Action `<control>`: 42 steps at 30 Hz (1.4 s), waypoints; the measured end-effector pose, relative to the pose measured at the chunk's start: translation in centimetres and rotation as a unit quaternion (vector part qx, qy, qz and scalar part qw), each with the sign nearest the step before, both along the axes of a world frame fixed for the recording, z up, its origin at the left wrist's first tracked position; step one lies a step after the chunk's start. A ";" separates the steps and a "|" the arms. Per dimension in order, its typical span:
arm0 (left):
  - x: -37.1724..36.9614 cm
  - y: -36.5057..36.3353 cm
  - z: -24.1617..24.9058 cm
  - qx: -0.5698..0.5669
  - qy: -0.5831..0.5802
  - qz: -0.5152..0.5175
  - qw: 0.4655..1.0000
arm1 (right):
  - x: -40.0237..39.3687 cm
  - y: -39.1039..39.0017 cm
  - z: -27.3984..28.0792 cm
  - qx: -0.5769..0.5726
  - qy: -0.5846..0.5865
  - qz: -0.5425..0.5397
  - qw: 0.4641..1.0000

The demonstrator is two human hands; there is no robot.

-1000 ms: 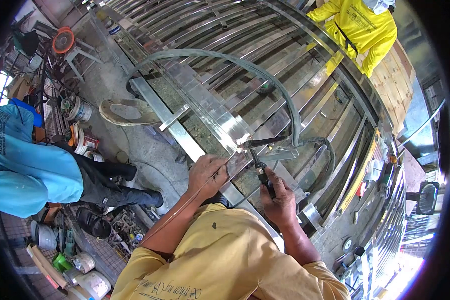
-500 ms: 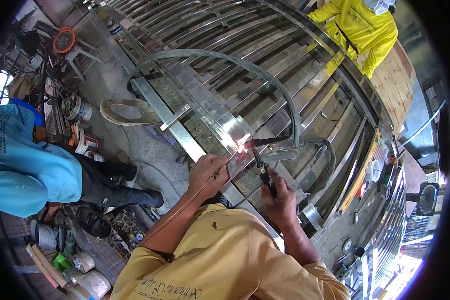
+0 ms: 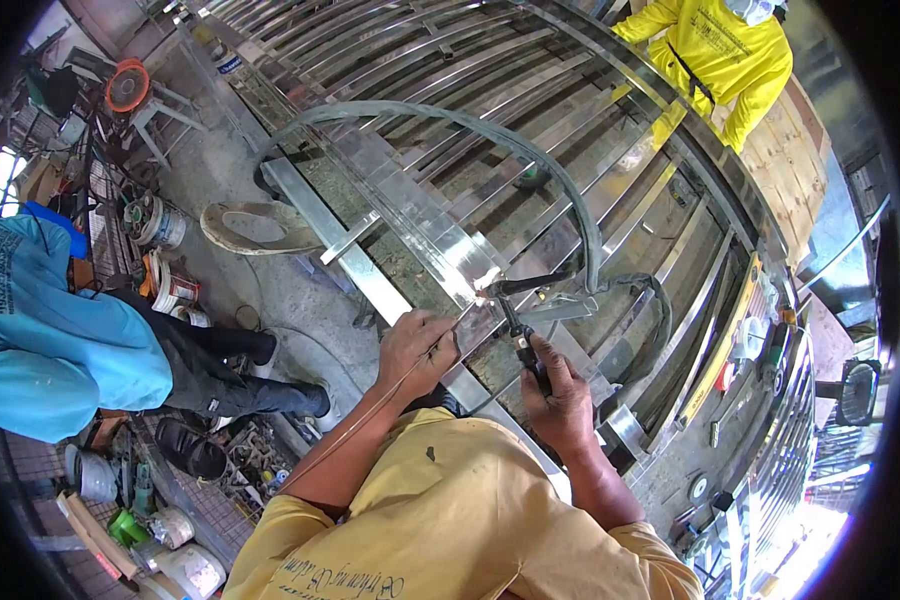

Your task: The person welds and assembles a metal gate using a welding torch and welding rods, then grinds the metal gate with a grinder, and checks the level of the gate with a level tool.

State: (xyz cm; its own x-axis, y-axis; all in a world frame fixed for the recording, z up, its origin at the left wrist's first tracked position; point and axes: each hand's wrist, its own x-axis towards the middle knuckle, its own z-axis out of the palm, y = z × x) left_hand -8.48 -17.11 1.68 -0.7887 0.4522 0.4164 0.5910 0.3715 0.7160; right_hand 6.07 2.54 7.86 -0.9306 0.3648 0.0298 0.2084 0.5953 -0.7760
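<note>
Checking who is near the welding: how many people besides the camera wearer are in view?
2. A person in a blue shirt crouches at the left edge; a person in a yellow shirt stands at the top right beyond the steel frame. Others may be hidden outside the view.

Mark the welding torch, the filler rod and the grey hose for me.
welding torch (image 3: 526, 352), head view, on its handle just above the right hand.
filler rod (image 3: 370, 410), head view, mid-length below the left hand.
grey hose (image 3: 440, 113), head view, top of its arc.
</note>
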 end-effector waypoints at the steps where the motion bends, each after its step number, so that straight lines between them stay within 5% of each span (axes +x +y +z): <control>1: 0.1 0.0 0.0 -0.001 0.000 0.001 1.000 | 0.1 -0.1 0.1 -0.002 -0.009 -0.001 1.000; 9: 0.2 -0.7 -3.0 -0.006 -0.027 -0.014 1.000 | -0.1 0.1 -0.6 0.004 0.053 0.018 0.998; 18: 0.1 0.2 0.1 0.025 -0.008 0.010 1.000 | -0.2 -0.1 0.6 -0.029 -0.020 -0.026 0.999; 37: 0.0 0.1 -0.1 0.025 0.010 0.005 1.000 | -0.1 0.1 0.0 0.006 0.013 0.011 1.000; 42: 0.1 -0.9 -3.8 -0.008 -0.039 -0.026 0.999 | -0.1 0.1 0.0 0.003 0.034 0.016 0.999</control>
State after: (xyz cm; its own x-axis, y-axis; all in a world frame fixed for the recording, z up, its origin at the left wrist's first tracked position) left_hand -8.39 -18.01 -2.16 -0.7942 0.4992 0.3465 0.5519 0.3540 0.7550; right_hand 5.94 2.62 7.90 -0.9376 0.3342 0.0963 0.1353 0.6056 -0.7841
